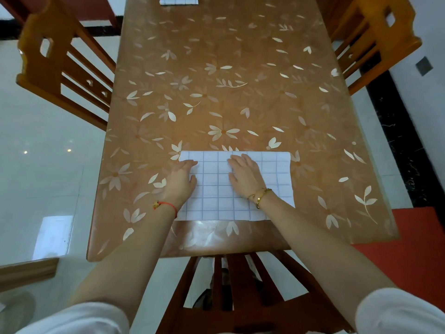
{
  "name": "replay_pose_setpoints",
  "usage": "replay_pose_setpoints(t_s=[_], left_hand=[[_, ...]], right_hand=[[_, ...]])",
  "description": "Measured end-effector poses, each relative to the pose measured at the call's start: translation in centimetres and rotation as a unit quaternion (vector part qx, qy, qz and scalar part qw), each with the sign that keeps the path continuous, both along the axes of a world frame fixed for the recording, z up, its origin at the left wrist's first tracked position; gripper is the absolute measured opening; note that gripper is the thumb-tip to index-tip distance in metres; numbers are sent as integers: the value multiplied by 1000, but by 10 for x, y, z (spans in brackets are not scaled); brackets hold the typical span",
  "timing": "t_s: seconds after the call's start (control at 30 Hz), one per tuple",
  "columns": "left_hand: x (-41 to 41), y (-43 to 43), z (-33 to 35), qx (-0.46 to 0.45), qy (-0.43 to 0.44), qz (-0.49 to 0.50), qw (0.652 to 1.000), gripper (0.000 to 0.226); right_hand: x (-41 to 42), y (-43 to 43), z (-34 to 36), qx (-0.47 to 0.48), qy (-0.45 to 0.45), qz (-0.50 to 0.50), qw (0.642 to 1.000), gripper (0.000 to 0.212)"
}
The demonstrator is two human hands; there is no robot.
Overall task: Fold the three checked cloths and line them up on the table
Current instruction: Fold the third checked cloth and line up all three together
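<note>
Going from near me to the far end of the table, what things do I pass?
Wooden chair back → near checked cloth, left hand and right hand flat on it → far checked cloth at the far end of the table.

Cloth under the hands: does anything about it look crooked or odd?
Nothing much. The cloth lies flat, square to the near edge of the table, under the left hand and right hand. Only its far right corner looks slightly rounded, perhaps lifting.

Three wooden chairs (60, 68) stand on a glossy white floor (43, 145).
</note>
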State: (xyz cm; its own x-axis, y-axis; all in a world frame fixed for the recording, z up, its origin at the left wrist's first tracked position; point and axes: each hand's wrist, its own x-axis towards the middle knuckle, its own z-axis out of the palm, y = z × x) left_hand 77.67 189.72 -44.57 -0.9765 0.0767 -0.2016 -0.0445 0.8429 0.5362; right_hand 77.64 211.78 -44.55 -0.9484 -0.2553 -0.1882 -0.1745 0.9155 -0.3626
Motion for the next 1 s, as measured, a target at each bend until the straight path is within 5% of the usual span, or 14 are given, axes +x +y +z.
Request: replay_pose_setpoints(t_s=[0.47,1.0], left_hand=[[-39,-6,-34,-141,-26,-57,988,57],[-38,-6,-33,-146,-19,-38,988,56]], right_hand=[[-45,-70,-26,82,-37,112,990,55],[-20,8,-36,115,-40,-22,992,56]])
